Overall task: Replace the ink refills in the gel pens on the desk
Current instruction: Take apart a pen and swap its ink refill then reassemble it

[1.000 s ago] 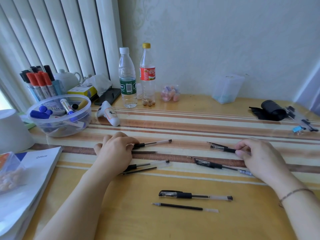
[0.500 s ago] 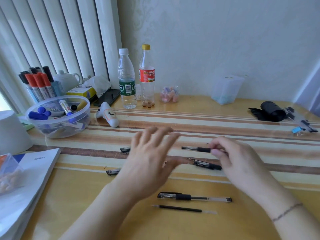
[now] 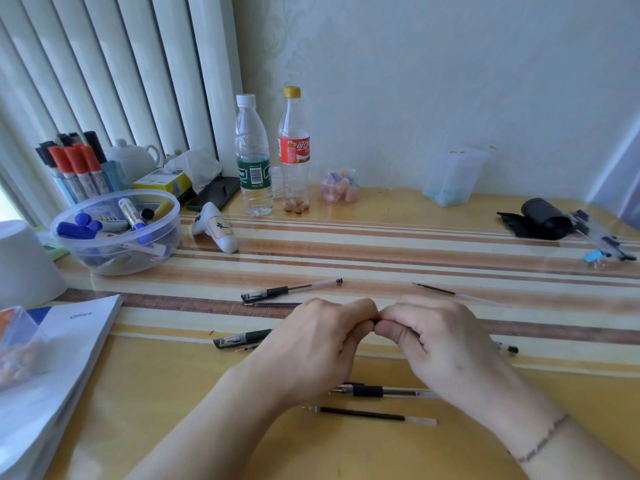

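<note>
My left hand (image 3: 311, 344) and my right hand (image 3: 436, 337) meet above the middle of the desk, both gripping one black gel pen (image 3: 375, 321) that is almost wholly hidden between the fingers. A capped gel pen (image 3: 291, 290) lies behind the hands with a loose refill (image 3: 273, 304) beside it. Another pen (image 3: 242, 338) pokes out left of my left hand. Below the hands lie a third pen (image 3: 381, 391) and a refill (image 3: 370, 415). A further refill (image 3: 450, 293) lies at the back right. A pen end (image 3: 507, 348) shows right of my right hand.
A clear bowl of markers (image 3: 117, 233) stands at the left, with a white handheld device (image 3: 216, 230), two bottles (image 3: 252, 157) and a small jar (image 3: 341, 187) behind. A book stack (image 3: 59, 358) is at the left edge. A black roll (image 3: 540, 220) and clips lie far right.
My left hand left the pens on the left and came to the centre. My right hand carried a pen inward. Both hands now hold that pen together.
</note>
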Available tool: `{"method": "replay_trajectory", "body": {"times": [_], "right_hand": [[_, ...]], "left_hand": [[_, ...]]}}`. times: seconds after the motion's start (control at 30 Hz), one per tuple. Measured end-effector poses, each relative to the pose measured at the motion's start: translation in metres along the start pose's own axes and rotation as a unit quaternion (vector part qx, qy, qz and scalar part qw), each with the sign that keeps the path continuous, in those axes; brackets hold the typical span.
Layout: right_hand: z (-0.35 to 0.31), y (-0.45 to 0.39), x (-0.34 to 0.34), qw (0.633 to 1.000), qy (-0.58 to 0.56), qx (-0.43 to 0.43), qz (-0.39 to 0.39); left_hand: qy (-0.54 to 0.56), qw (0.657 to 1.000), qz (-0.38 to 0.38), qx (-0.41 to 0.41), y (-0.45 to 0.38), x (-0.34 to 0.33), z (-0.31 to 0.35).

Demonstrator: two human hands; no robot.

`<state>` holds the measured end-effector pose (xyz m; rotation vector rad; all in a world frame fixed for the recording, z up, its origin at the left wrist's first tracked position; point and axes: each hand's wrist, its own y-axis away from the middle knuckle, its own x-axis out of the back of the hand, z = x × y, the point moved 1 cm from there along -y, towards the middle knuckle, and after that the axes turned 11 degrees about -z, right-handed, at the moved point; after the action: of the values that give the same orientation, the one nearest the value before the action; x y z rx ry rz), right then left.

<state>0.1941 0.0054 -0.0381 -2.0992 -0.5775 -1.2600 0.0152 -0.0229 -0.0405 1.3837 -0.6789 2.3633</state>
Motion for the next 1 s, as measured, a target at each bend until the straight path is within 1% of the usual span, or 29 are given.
{"method": "replay_trajectory", "body": {"times": [0.23, 0.3, 0.43, 0.57, 0.63, 0.77, 0.9, 0.93, 1.0], "right_hand": [[-0.001, 0.0, 0.004, 0.999, 0.025, 0.029, 0.015], [-0.002, 0.0, 0.008, 0.998, 0.038, 0.038, 0.012], [0.003, 0.002, 0.014, 1.0, 0.023, 0.004, -0.011], [0.007, 0.006, 0.016, 1.0, 0.015, -0.016, -0.021], [0.005, 0.006, 0.016, 1.0, 0.022, -0.011, -0.002], [0.0, 0.006, 0.014, 0.997, 0.019, -0.005, 0.075], [-0.005, 0.005, 0.015, 0.991, 0.019, 0.009, 0.133], [-0.005, 0.005, 0.017, 0.992, 0.014, 0.01, 0.126], [-0.006, 0.006, 0.02, 0.997, -0.002, -0.005, 0.072]], "left_hand": [[0.046, 0.999, -0.004, 0.024, 0.001, 0.002, -0.005], [0.059, 0.998, -0.004, 0.019, 0.002, 0.003, -0.006], [0.038, 0.999, 0.034, 0.0, 0.002, 0.005, -0.004], [0.001, 0.998, 0.064, -0.001, 0.0, 0.007, -0.005], [0.026, 0.997, 0.072, -0.001, -0.001, 0.006, -0.005], [0.09, 0.991, 0.102, 0.02, 0.0, 0.006, -0.003], [0.148, 0.983, 0.103, 0.026, 0.0, 0.005, -0.003], [0.157, 0.982, 0.104, 0.029, 0.0, 0.005, -0.004], [0.165, 0.98, 0.106, 0.03, 0.0, 0.005, -0.007]]}}
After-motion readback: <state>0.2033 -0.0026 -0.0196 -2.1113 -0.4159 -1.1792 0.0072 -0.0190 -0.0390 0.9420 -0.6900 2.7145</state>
